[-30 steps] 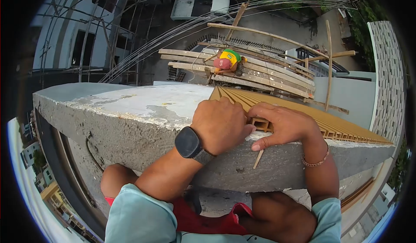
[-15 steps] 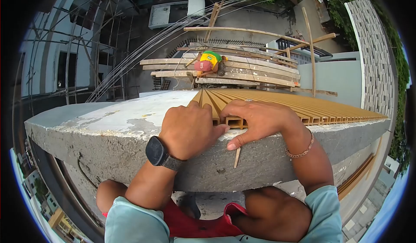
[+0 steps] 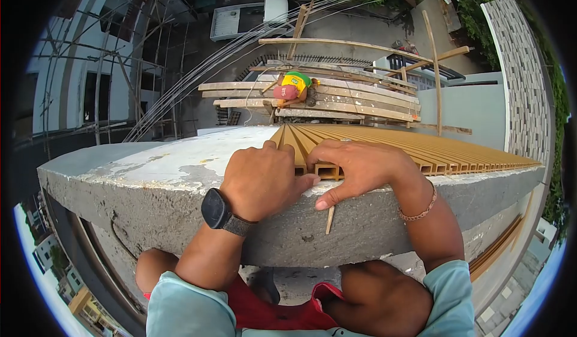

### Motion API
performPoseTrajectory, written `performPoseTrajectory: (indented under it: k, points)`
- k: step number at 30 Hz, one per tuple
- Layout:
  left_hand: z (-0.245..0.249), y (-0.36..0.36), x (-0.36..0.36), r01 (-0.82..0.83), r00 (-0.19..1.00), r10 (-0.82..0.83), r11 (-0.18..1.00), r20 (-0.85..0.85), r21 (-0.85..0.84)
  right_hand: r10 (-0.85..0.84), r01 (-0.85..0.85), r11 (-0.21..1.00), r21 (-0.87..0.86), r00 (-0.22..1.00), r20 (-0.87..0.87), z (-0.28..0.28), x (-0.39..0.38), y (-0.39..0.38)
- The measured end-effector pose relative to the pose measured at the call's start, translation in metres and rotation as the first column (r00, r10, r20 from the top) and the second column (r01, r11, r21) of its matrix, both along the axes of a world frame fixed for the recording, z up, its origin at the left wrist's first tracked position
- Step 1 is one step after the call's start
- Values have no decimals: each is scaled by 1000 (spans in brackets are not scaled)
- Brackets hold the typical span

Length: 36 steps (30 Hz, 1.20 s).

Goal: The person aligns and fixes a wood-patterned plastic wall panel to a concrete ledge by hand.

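Tan fluted panels (image 3: 384, 144) with hollow ends cover the wall's face from the middle to the right, their ends level with the ledge top. My left hand (image 3: 261, 174), with a black watch on the wrist, has its fingers curled over the leftmost panel's end. Beside it my right hand (image 3: 360, 168), wearing a ring and a chain bracelet, grips the neighbouring hollow panel end between thumb and fingers. A thin wood sliver (image 3: 329, 220) rests on the grey concrete ledge (image 3: 288, 229) under my right thumb.
White patchy wall surface (image 3: 180, 156) lies left of the panels. Below, a person in a red cap and yellow-green shirt (image 3: 294, 86) crouches on scaffold planks (image 3: 360, 93). Overhead wires (image 3: 198, 78), a parked white truck (image 3: 246, 21) and bamboo scaffolding (image 3: 117, 66) are beyond.
The view has shifted slightly, so the background sits a little further right. Both hands keep almost the same hold on the panel ends.
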<state>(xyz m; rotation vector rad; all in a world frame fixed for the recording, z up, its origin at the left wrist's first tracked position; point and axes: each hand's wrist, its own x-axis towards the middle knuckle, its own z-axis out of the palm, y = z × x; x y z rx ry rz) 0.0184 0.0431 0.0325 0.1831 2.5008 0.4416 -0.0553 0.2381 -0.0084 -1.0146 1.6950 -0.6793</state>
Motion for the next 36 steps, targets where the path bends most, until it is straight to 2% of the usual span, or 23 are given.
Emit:
performPoseTrajectory:
  k: [6, 10, 14, 16, 18, 19, 20, 22, 23, 25, 26, 28, 30, 32, 34, 36]
  points:
    - [-11, -6, -7, 19, 1000, -19, 1000, -16, -11, 28, -26, 996, 81, 999, -23, 1, 0, -1]
    - [-16, -18, -17, -100, 995, 100, 994, 2, -50, 9, -7, 997, 73, 999, -31, -1, 2, -1]
    - [11, -37, -31, -131, 990, 133, 991, -40, 29, 37, -35, 993, 114, 999, -14, 1, 1, -1]
    - [22, -54, -53, -236, 972, 236, 972, 0, -3, 36, -34, 993, 110, 999, -12, -1, 1, 0]
    - [-2, -90, -66, -245, 951, 249, 969, -181, 44, 25, -24, 994, 106, 1000, -12, 1, 1, -1]
    - [-8, -104, -75, -287, 948, 277, 957, -155, -44, 28, -26, 993, 112, 1000, -14, 2, 1, -1]
    - [-21, -122, -80, -283, 949, 273, 958, -157, -44, 28, -26, 992, 120, 999, -16, 2, 1, 0]
    - [-48, -153, -82, -302, 919, 260, 947, -297, -106, 23, -22, 993, 118, 1000, -10, 5, 1, 1]
    - [-50, -156, -83, -295, 921, 253, 949, -295, -107, 20, -19, 993, 116, 1000, -7, 6, 0, 1]
    - [-57, -160, -76, -438, 899, 434, 894, -64, -90, 23, -23, 991, 133, 1000, 0, 8, -2, 0]
    - [-58, -160, -73, -443, 896, 441, 892, -47, -92, 40, -41, 988, 147, 999, 7, 9, -2, -1]
    - [-52, -165, -73, -511, 860, 508, 858, 51, 61, 45, -50, 985, 163, 998, 36, 14, -3, -4]
    - [-52, -171, -79, -527, 848, 526, 850, 73, -3, 58, -66, 982, 178, 997, 53, 12, -5, -4]
    - [-50, -171, -79, -480, 877, 477, 874, 61, 71, 18, -19, 994, 107, 1000, 8, 7, -2, -1]
    - [-54, -175, -79, -497, 867, 490, 864, 90, 83, 22, -22, 994, 108, 1000, -2, 7, -1, 0]
    - [-58, -176, -76, -416, 903, 429, 890, -35, 186, 11, -10, 994, 107, 1000, -11, 7, -2, 0]
